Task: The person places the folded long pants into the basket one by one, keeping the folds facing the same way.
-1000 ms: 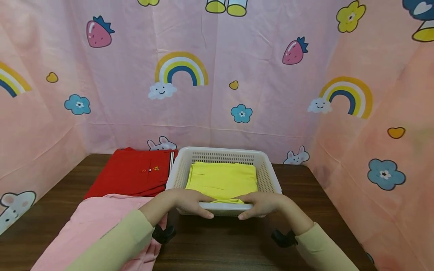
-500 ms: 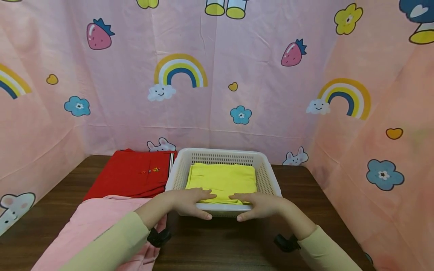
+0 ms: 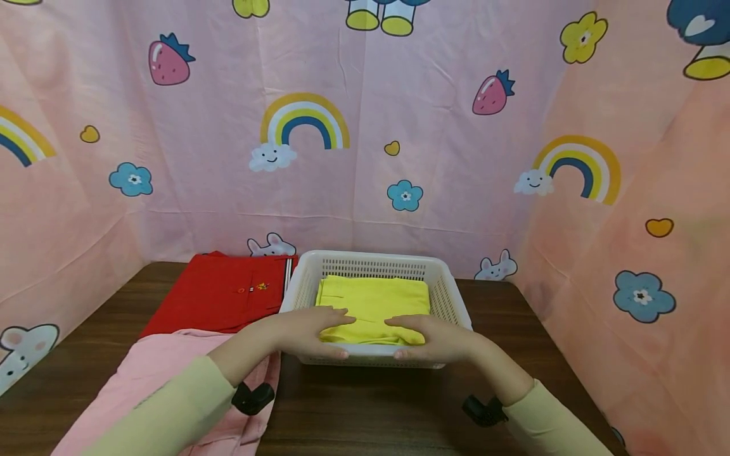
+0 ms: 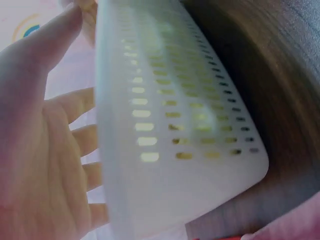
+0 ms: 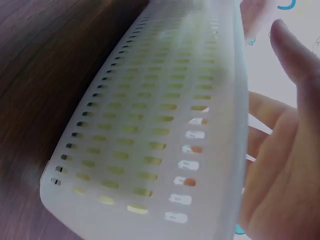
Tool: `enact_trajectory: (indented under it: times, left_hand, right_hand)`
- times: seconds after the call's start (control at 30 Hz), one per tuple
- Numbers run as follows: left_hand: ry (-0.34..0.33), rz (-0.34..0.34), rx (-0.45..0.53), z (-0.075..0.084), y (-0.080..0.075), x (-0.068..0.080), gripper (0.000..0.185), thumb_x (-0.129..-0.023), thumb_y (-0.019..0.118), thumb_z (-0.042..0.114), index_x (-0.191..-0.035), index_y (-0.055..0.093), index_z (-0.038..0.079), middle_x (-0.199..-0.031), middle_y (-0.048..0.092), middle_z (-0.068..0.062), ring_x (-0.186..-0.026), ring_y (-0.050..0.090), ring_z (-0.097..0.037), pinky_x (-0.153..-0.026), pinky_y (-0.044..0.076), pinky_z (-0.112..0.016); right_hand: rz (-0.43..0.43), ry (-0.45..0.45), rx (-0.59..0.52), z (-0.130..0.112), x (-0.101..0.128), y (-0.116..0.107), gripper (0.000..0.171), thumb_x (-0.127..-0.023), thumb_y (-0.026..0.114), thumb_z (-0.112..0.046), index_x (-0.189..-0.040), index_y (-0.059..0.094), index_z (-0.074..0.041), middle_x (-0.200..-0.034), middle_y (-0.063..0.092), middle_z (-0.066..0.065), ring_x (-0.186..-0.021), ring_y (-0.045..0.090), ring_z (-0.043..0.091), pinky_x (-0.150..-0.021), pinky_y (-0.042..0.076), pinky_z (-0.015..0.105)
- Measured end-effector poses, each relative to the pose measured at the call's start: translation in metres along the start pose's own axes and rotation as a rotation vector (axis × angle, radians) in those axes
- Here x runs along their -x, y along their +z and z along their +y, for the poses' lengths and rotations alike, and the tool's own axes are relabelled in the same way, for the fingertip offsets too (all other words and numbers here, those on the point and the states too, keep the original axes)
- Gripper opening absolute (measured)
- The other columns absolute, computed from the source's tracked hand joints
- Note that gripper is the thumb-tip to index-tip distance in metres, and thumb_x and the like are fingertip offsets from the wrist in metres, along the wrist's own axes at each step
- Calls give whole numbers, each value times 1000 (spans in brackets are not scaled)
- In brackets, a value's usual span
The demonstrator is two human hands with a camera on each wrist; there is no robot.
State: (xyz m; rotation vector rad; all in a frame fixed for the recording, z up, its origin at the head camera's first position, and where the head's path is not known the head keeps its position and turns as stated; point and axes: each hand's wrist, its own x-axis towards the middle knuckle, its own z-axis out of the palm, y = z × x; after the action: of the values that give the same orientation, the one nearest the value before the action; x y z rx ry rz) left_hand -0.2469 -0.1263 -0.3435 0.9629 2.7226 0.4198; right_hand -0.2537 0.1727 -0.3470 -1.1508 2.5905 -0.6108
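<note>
Flat and nearly straight, the fingers of our left hand (image 3: 310, 329) lie on the folded yellow garment (image 3: 373, 301) inside the white perforated basket (image 3: 450, 297), the thumb hooked down over the basket's near wall. Our right hand (image 3: 436, 335) mirrors it, fingers spread on the cloth, thumb against the outside of the same wall. Neither hand curls round anything; both press with open palms. Both forearms, in pale yellow sleeves, reach in from the lower edge and converge on the basket's near side.

From the left wrist, the left hand (image 4: 45, 150) shows its fingers extended behind the basket's rim (image 4: 165, 125); from the right wrist, the right hand (image 5: 280, 155) does the same beside the wall (image 5: 165, 130).

That basket stands on the dark wooden table (image 3: 365, 411), with a red garment (image 3: 228, 291) just beside it and a pink garment (image 3: 154, 373) under our left arm.
</note>
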Motion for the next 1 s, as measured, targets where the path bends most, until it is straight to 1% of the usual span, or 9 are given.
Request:
enact_trajectory:
  times: [0.17, 0.27, 0.4, 0.57, 0.67, 0.77, 0.87, 1.0]
  left_hand:
    - [-3, 74, -23, -4, -8, 11, 72, -80, 65, 58, -142, 48, 25, -147, 41, -3, -135, 35, -26, -102, 33, -55]
    - [-11, 122, -15, -7, -13, 20, 69, -81, 67, 54, -141, 49, 24, -145, 43, -3, -132, 38, -27, -100, 36, -55]
    - [-15, 186, 29, -14, -20, 33, 67, -83, 67, 51, -140, 51, 19, -143, 45, -6, -130, 41, -28, -97, 40, -53]
    - [-7, 257, 70, -25, -27, 49, 65, -87, 65, 48, -139, 50, 13, -140, 48, -6, -128, 42, -29, -98, 40, -52]
    - [-27, 298, 74, -32, -31, 59, 64, -88, 64, 49, -139, 51, 13, -138, 49, -6, -126, 44, -29, -98, 40, -52]
    - [-43, 345, 72, -38, -33, 71, 62, -89, 63, 48, -138, 52, 13, -135, 52, -6, -124, 46, -29, -96, 41, -53]
    - [-48, 394, 82, -44, -35, 81, 57, -90, 64, 43, -136, 53, 12, -132, 55, -5, -120, 49, -30, -94, 43, -53]
    - [-83, 444, 111, -51, -35, 97, 56, -88, 66, 42, -134, 55, 12, -130, 57, -6, -118, 51, -31, -90, 46, -54]
  right_hand:
    - [83, -8, 26, -9, -1, -1, 66, -89, 60, -54, -142, 48, -15, -142, 47, 1, -131, 40, 21, -105, 34, 46]
    - [133, -25, 37, -14, -2, 1, 65, -89, 60, -53, -141, 49, -15, -142, 48, 3, -131, 41, 22, -104, 35, 47]
    - [196, -37, 19, -21, -4, 4, 60, -91, 59, -49, -139, 50, -14, -141, 48, 3, -131, 41, 23, -104, 35, 46]
    - [291, -48, 3, -31, -8, 9, 56, -92, 61, -45, -137, 52, -15, -138, 51, 0, -129, 43, 19, -104, 36, 43]
    - [346, -65, -44, -37, -11, 13, 54, -92, 61, -44, -135, 54, -13, -136, 53, -1, -127, 45, 17, -103, 37, 43]
    - [391, -75, -121, -43, -14, 16, 51, -93, 61, -42, -134, 55, -14, -134, 54, -2, -127, 46, 16, -102, 39, 44]
    - [430, -80, -182, -48, -15, 21, 46, -93, 61, -40, -134, 55, -17, -133, 55, -3, -124, 48, 16, -98, 41, 45]
    - [488, -91, -243, -52, -19, 26, 42, -94, 62, -32, -132, 57, -15, -128, 59, 0, -116, 55, 19, -95, 44, 45]
